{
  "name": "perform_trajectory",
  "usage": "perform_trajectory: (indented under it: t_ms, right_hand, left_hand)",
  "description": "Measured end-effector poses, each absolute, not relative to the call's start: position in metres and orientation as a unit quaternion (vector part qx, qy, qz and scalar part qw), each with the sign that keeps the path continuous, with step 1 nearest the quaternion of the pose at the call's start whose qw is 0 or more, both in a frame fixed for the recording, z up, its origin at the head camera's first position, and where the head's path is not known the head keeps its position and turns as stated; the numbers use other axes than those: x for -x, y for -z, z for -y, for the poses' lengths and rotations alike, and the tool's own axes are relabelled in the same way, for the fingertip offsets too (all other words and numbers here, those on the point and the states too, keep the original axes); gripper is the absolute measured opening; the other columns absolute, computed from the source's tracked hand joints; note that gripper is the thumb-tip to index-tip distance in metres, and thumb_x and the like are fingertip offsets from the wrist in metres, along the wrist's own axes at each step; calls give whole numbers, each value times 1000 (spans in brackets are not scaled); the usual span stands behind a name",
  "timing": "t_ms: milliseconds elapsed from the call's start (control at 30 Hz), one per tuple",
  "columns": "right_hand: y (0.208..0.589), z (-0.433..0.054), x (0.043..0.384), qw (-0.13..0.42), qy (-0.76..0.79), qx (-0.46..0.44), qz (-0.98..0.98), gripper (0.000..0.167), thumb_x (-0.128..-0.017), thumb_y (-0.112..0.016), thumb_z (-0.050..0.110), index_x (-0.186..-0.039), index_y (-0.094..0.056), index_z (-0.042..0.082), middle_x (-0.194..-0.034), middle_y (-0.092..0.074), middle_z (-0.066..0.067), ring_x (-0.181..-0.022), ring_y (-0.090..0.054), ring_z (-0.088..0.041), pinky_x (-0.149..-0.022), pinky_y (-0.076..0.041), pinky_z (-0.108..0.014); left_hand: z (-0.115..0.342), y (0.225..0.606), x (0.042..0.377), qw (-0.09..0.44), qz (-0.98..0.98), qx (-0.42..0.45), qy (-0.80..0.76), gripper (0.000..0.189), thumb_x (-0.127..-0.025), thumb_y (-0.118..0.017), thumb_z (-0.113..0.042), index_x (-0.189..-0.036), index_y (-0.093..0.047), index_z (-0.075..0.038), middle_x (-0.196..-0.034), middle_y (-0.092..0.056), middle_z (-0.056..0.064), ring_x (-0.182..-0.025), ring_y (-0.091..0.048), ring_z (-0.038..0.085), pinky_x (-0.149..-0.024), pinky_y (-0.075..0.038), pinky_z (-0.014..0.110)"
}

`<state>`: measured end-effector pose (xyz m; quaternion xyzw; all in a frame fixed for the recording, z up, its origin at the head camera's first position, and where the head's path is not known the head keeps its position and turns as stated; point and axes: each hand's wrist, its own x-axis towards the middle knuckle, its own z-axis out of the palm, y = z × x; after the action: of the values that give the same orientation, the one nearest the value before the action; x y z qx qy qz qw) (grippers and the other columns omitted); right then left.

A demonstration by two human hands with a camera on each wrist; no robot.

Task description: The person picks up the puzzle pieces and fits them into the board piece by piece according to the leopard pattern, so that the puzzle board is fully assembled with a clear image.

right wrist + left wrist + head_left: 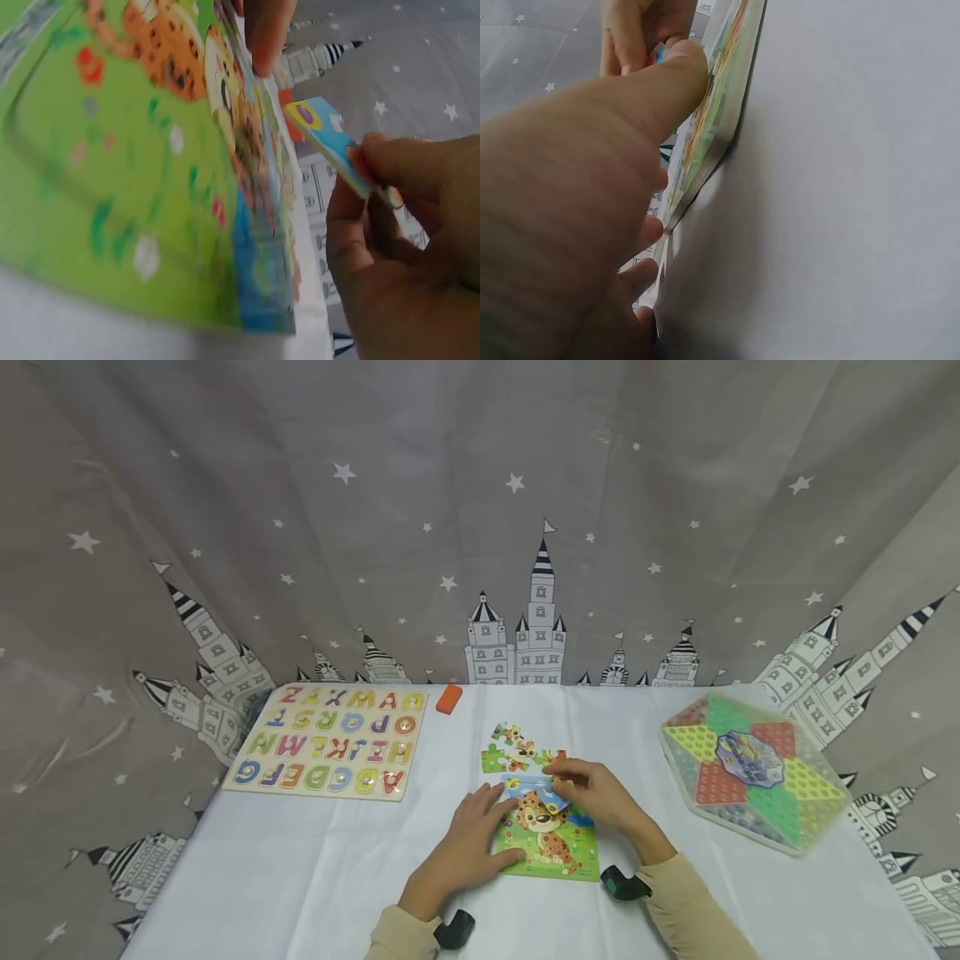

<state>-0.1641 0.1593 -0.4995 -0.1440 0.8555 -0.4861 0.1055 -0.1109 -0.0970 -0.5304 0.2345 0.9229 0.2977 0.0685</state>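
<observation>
A puzzle board (517,860) with a spotted leopard cub on green grass lies flat on the table in the head view. My left hand (467,842) rests along its left edge, fingers spread and the thumb touching the near part of the board. Between thumb and fingers, my right hand (600,795) pinches a blue puzzle piece (330,127). It is held tilted over the board's upper right part, and the right wrist view shows a yellow patch with a purple dot at its corner. Several loose puzzle pieces (493,761) lie just beyond the board.
At the left is a wooden alphabet board (300,792) with coloured letters. An orange block (449,699) lies near the table's back edge. On the right sits a hexagonal game box (748,760). A grey curtain (420,552) with castles and stars hangs behind the white table (315,877).
</observation>
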Motion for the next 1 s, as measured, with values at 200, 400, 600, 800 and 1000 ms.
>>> perform_trajectory:
  t_ms: [200,400,600,800,1000]
  right_hand:
    - [497,-130,164,61,460,84,-882,8,-96,-70,17,-99,-74,10,-87,-73,-2,-73,-66,-10,-65,-53,-25]
    - [499,-106,158,31,413,65,-908,14,-95,-73,21,-87,-67,11,-72,-65,3,-59,-55,-8,-54,-45,-23]
    - [495,-103,146,43,378,94,-920,8,-91,-76,16,-90,-69,11,-78,-67,4,-69,-59,-7,-64,-51,-25]
    - [492,-108,144,85,333,147,-928,36,-82,-85,13,-114,-71,5,-90,-63,1,-78,-54,-10,-69,-46,-26]
    - [492,-107,149,91,268,203,-938,48,-83,-85,14,-125,-69,0,-97,-59,-5,-79,-47,-14,-68,-41,-30]
  left_hand:
    - [97,529,110,59,-929,-232,-283,83,-90,-72,-52,-155,-43,-10,-165,-35,11,-155,-26,39,-125,-20,60]
    - [98,531,111,42,-936,-222,-268,89,-91,-71,-51,-158,-35,-4,-163,-38,14,-154,-29,37,-125,-25,54]
    - [96,533,112,40,-938,-219,-268,85,-92,-70,-50,-157,-37,-5,-163,-39,13,-154,-31,35,-126,-26,53]
    - [95,533,114,37,-939,-216,-266,77,-94,-69,-46,-155,-42,-8,-162,-40,12,-153,-32,35,-125,-26,54]
    - [93,535,121,17,-937,-217,-274,66,-95,-70,-38,-150,-49,-10,-159,-43,13,-150,-36,36,-122,-30,57]
